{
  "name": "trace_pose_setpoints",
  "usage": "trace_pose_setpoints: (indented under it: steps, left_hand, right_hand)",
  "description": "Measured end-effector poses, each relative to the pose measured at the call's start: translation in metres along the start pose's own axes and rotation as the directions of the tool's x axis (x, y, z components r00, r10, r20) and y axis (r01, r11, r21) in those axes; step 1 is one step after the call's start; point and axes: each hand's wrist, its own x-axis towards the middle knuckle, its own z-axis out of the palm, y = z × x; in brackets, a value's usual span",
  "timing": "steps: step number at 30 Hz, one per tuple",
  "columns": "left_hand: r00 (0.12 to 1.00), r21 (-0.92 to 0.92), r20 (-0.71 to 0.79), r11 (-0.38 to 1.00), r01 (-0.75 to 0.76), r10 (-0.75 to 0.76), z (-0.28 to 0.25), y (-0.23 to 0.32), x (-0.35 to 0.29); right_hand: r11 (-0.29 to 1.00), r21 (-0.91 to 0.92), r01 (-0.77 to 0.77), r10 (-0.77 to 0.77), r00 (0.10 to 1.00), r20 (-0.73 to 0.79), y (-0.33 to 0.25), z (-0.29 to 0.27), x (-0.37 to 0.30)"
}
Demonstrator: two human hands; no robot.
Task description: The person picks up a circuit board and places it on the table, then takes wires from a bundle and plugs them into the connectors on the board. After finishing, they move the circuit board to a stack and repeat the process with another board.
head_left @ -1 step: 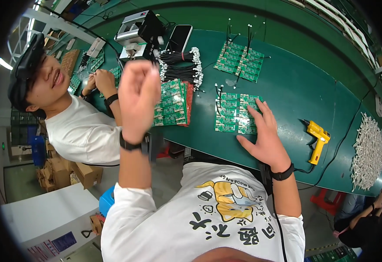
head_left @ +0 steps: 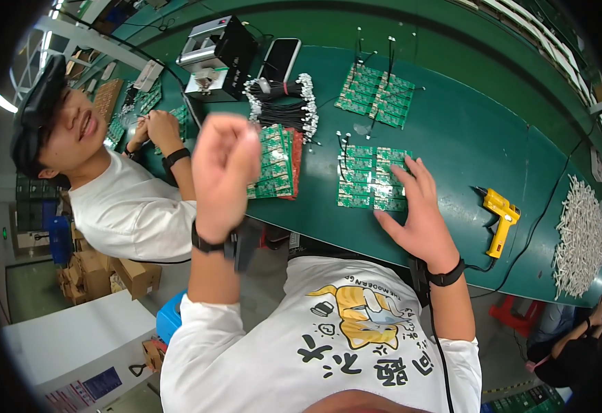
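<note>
My left hand [head_left: 225, 172] is raised above the bench's front edge, beside a stack of green circuit boards [head_left: 273, 162]. Its fingers are curled together and slightly blurred; whatever they may hold is too small to make out. My right hand [head_left: 421, 213] lies with fingers spread, its fingertips on the right edge of a green circuit board panel [head_left: 356, 179]. Short black cables [head_left: 344, 146] with white connectors stand at that panel's upper left corner. Behind it lies another board panel [head_left: 375, 93] with several black cables sticking up.
Bundled black cables [head_left: 284, 110] lie behind the stack, near a phone [head_left: 280, 60] and a black-and-silver machine [head_left: 218, 58]. A yellow glue gun [head_left: 500, 220] and a pile of white pieces [head_left: 582, 237] lie to the right. A co-worker [head_left: 132, 199] works at the left.
My left hand has shifted slightly down and to the right, its fingers still curled. My right hand stays on the board panel.
</note>
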Motion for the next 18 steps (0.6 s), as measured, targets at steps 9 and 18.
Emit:
trace_pose_setpoints:
  steps: [9, 18]
  left_hand:
    - [0.9, -0.081, 0.247, 0.918, 0.388, -0.359, 0.032, -0.014, -0.073]
    - [0.86, 0.174, 0.385, 0.942, 0.287, -0.334, 0.028, -0.034, -0.084]
  right_hand:
    - [0.89, 0.34, 0.304, -0.244, 0.947, -0.21, -0.061, -0.032, 0.026]
    - [0.924, 0.275, 0.265, -0.274, 0.962, -0.004, -0.058, -0.029, 0.015]
